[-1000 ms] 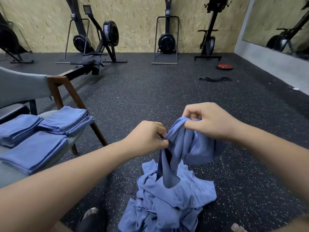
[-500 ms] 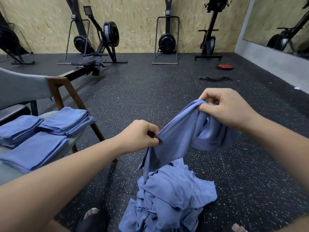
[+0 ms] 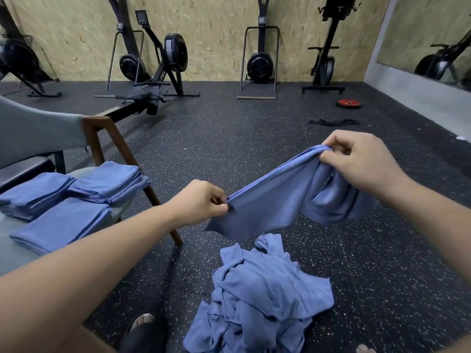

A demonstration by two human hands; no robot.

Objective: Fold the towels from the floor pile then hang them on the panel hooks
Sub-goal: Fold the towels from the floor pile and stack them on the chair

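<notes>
A blue towel hangs stretched in the air between my hands, its hemmed top edge running up to the right. My left hand pinches its lower left corner. My right hand grips the bunched other end, higher and further right. Below them a crumpled pile of blue towels lies on the black speckled floor. Three stacks of folded blue towels sit on a chair seat at the left. No panel hooks are in view.
The grey chair with wooden legs stands at the left. Rowing machines and other gym machines line the far plywood wall. A red weight plate and a black band lie far right. My sandalled foot is beside the pile.
My hands have drawn apart, the right one rising and moving right. The towel has lifted clear of the pile and its edge has pulled out straight.
</notes>
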